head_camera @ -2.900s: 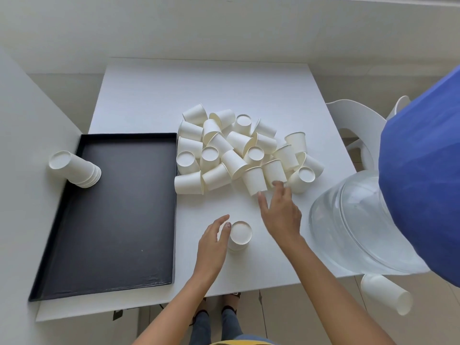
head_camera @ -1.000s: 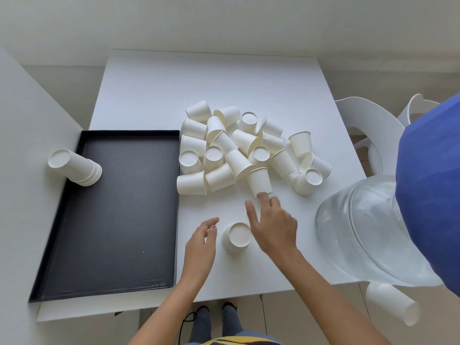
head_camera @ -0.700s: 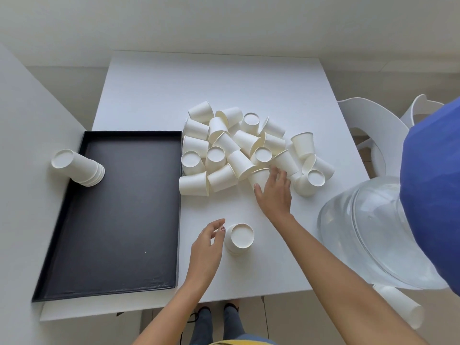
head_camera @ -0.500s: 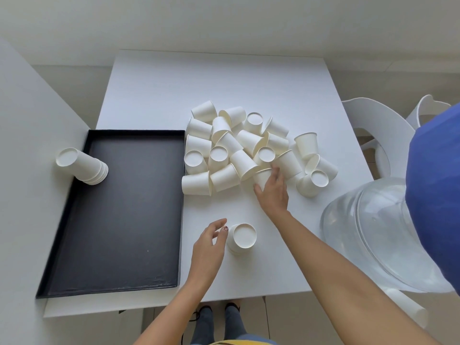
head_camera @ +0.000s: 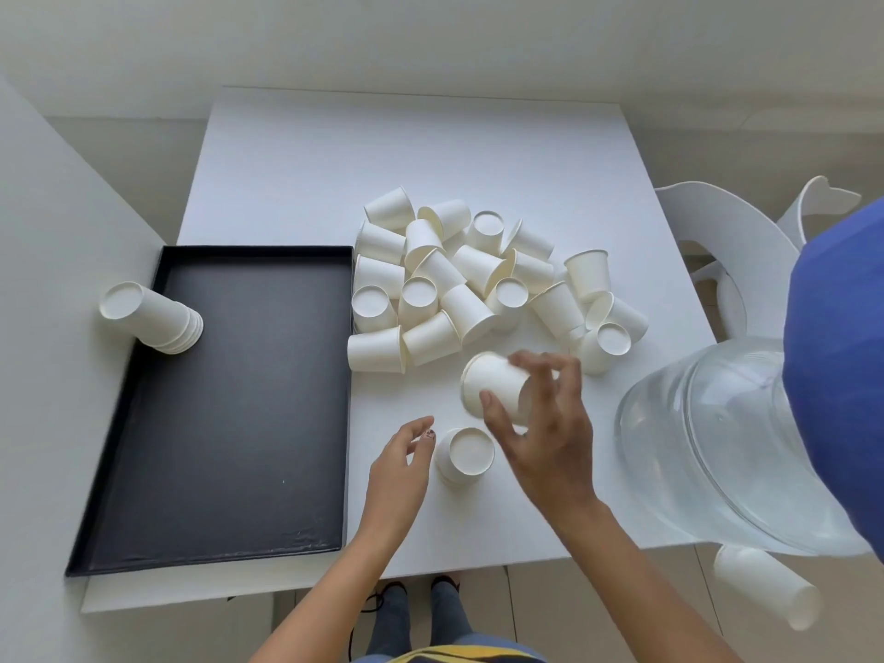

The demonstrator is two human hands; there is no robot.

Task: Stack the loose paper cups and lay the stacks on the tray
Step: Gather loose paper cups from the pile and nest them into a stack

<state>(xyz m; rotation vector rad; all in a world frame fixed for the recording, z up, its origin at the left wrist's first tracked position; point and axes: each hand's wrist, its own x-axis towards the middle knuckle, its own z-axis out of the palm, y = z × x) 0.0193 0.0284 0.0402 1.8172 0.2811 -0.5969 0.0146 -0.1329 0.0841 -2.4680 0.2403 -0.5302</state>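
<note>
My right hand grips one white paper cup, held tilted above the table, just over a short upside-down stack of cups. Beside that stack on its left is my left hand, fingers apart and close to the stack's wall, holding nothing. A heap of several loose white cups lies behind on the white table. The black tray sits to the left, with a finished stack lying on its side across its far left rim.
A large clear water bottle with a blue cap end fills the right side, at the table's edge. Another cup stack shows below it. A white chair stands right of the table.
My right hand took a cup from the front of the heap and carried it back toward the short stack. The left hand stayed beside the stack.
</note>
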